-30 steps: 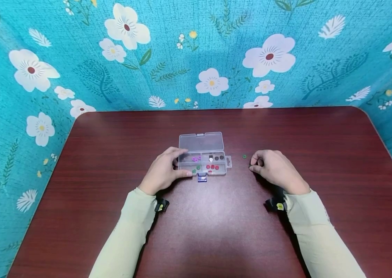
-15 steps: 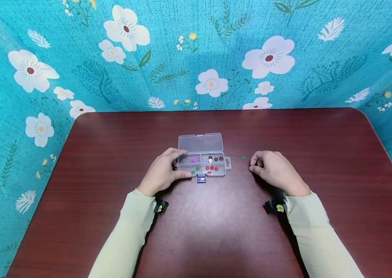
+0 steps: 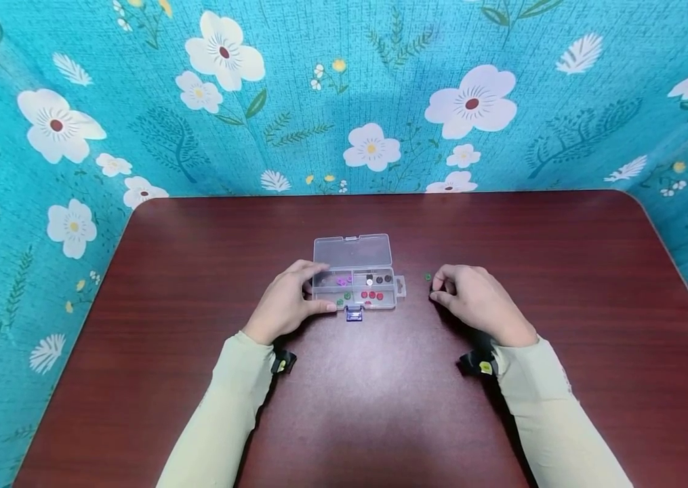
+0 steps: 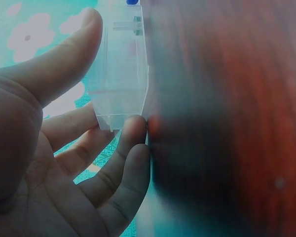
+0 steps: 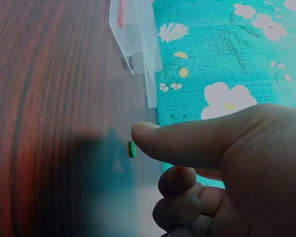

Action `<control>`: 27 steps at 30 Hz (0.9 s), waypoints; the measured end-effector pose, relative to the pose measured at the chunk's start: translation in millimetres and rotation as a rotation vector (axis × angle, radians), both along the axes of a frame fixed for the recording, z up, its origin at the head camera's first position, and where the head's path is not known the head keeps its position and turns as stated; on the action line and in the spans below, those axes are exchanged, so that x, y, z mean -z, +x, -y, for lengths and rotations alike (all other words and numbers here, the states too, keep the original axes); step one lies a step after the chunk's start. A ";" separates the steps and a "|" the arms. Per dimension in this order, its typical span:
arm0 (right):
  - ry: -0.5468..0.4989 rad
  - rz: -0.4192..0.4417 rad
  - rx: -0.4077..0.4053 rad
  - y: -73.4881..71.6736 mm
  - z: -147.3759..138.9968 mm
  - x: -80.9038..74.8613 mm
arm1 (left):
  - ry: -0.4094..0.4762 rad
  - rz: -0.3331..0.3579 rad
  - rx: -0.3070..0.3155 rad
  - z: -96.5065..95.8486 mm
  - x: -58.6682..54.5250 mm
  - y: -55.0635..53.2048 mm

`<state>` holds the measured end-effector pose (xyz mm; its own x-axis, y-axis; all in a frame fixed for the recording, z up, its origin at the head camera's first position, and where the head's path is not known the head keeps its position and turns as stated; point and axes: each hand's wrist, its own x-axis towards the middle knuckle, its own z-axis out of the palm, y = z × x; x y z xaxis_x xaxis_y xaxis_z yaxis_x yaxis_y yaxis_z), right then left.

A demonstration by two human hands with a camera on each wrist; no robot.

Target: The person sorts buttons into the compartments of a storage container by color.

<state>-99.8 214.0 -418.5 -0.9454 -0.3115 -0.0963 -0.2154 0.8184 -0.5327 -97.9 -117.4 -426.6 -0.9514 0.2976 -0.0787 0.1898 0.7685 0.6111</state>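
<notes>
A clear plastic compartment box point(image 3: 352, 252) lies on the table with its lid swung back. My left hand point(image 3: 282, 298) grips its left end, thumb at the front wall and fingers at the back. Purple buttons point(image 3: 343, 280), dark buttons point(image 3: 383, 279), green buttons point(image 3: 346, 296) and red buttons point(image 3: 371, 295) sit in separate compartments. A loose green button point(image 5: 132, 149) is on the table right of the box. Beside it is my right hand point(image 3: 480, 301), thumb and index fingertips close together, other fingers curled. Whether anything is pinched there is hidden.
The box's blue latch point(image 3: 354, 314) hangs at its front, and a hanging tab point(image 3: 401, 285) sticks out to the right. The dark red wooden table point(image 3: 374, 386) ends at a blue flowered cloth point(image 3: 295, 102) behind and at the sides.
My right hand has shifted slightly left, closer to the loose green button. The left hand and the box have stayed in place.
</notes>
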 end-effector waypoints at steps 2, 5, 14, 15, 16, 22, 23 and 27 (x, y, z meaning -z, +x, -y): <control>-0.007 0.000 0.002 0.6 1.6 -0.5 | -0.004 0.003 0.001 -0.3 0.0 0.0; -0.012 -0.009 0.006 1.1 3.7 -1.4 | -0.004 0.002 0.001 -0.7 0.7 -0.2; -0.010 -0.046 -0.006 0.7 14.0 -5.6 | 0.000 -0.005 0.011 -0.2 1.7 -1.2; -0.012 -0.051 -0.008 0.3 16.1 -6.2 | -0.002 -0.005 0.010 0.2 1.6 -1.4; -0.017 -0.052 -0.010 -0.1 18.4 -6.9 | -0.002 -0.006 0.009 0.6 1.7 -1.5; -0.039 -0.041 -0.009 -1.1 32.7 -11.5 | -0.006 -0.006 0.008 0.7 1.6 -1.5; -0.040 -0.040 -0.007 -1.2 34.8 -12.2 | -0.007 -0.006 0.008 0.6 1.5 -1.5; -0.044 -0.036 0.002 -0.9 41.8 -13.9 | -0.007 -0.007 0.010 0.7 1.7 -0.7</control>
